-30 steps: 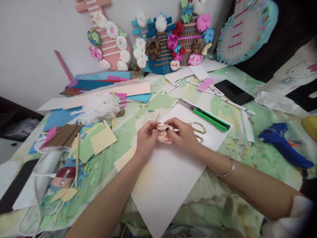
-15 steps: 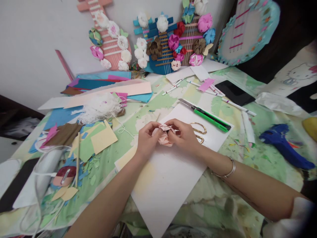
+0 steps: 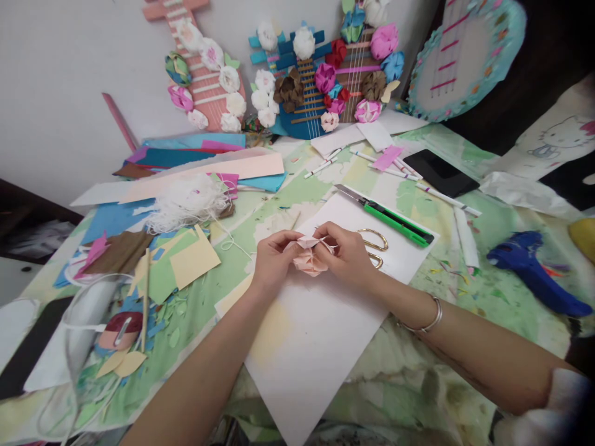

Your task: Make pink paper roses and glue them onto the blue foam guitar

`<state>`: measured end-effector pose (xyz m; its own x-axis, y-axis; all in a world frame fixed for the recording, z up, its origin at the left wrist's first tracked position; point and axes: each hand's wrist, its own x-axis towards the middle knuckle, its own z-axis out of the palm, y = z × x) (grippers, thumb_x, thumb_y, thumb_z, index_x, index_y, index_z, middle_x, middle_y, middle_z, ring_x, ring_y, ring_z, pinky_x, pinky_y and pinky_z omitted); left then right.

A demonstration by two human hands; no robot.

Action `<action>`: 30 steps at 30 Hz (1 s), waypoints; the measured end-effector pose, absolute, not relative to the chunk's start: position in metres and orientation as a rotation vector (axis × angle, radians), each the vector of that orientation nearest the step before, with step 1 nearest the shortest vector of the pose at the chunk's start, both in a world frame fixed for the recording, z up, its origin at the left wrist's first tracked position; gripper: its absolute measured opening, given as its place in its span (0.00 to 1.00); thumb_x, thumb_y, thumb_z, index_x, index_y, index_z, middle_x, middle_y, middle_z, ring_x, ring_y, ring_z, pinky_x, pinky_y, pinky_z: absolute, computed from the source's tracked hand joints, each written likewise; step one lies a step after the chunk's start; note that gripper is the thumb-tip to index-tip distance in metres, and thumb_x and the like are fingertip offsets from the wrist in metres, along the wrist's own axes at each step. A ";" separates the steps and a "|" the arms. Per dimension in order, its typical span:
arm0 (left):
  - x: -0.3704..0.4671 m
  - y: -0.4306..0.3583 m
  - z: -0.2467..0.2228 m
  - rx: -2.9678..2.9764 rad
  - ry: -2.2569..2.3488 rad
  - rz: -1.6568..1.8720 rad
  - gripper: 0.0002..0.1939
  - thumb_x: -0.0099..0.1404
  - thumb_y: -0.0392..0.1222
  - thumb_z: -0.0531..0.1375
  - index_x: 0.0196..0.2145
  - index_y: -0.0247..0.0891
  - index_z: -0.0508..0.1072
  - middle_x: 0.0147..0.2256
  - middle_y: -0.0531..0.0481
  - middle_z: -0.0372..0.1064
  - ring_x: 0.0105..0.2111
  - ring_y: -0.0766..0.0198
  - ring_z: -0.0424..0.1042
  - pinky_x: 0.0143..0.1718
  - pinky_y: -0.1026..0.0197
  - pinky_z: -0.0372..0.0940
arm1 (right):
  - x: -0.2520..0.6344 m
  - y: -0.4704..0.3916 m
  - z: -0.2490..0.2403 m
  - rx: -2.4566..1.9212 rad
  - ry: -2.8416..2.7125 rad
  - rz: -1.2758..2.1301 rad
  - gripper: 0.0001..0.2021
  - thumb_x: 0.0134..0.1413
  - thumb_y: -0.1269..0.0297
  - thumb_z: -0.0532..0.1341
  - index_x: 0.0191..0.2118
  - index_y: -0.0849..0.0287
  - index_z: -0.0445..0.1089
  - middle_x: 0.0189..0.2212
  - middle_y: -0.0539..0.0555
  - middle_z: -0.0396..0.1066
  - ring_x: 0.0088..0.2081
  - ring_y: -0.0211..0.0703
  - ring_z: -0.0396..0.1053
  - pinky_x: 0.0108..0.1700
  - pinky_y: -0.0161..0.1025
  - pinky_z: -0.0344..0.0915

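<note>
A pale pink paper flower (image 3: pixel 310 262) is held between both hands above a white sheet (image 3: pixel 307 347). My left hand (image 3: pixel 273 257) pinches its left edge with thumb and fingertips. On the opposite side my right hand (image 3: pixel 346 251) is closed on the petals, its fingertips at the upper rim. The gold handles of a pair of scissors (image 3: pixel 374 238) show just behind my right hand; the rest of the scissors is hidden. Farther back on the sheet lies a green utility knife (image 3: pixel 395 222) with its blade out.
Several flower-trimmed paper instruments, one of them pink (image 3: pixel 204 80), lean on the wall. White string (image 3: pixel 190 201) and paper scraps (image 3: pixel 195 260) lie to the left. To the right are a black phone (image 3: pixel 440 172) and a blue glue gun (image 3: pixel 534 272).
My hands have drawn slightly apart, the left one a little to the left. The flower's upper edge is now spread wider and flatter between the fingers, and more of its lower petals show.
</note>
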<state>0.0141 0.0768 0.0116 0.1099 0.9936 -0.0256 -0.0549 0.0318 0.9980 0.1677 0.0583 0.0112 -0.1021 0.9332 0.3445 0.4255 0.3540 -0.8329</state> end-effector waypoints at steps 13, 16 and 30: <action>0.021 0.062 0.011 1.776 1.304 1.325 0.06 0.53 0.31 0.59 0.27 0.38 0.75 0.27 0.52 0.70 0.29 0.66 0.69 0.35 0.63 0.64 | 0.167 0.057 0.008 -1.340 -1.774 0.422 0.02 0.48 0.70 0.53 0.30 0.57 0.59 0.21 0.46 0.63 0.21 0.33 0.58 0.25 0.31 0.52; 0.020 0.064 0.012 1.708 1.237 1.316 0.07 0.54 0.31 0.58 0.29 0.39 0.75 0.29 0.51 0.71 0.32 0.65 0.70 0.37 0.62 0.65 | 0.168 0.056 0.009 -1.266 -1.792 0.469 0.08 0.48 0.73 0.52 0.36 0.57 0.61 0.28 0.48 0.67 0.23 0.32 0.61 0.27 0.30 0.55; 0.019 0.069 0.011 1.591 1.135 1.371 0.11 0.49 0.26 0.59 0.24 0.39 0.78 0.30 0.51 0.70 0.34 0.65 0.70 0.37 0.63 0.65 | 0.167 0.056 0.004 -1.252 -1.818 0.412 0.04 0.51 0.72 0.52 0.32 0.58 0.62 0.22 0.46 0.67 0.21 0.31 0.61 0.27 0.30 0.56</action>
<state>0.0188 0.0694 0.0110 0.0390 0.9410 0.3362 0.1549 -0.3381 0.9283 0.1668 0.0565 0.0043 -0.1196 0.8768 0.4657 0.5899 0.4401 -0.6770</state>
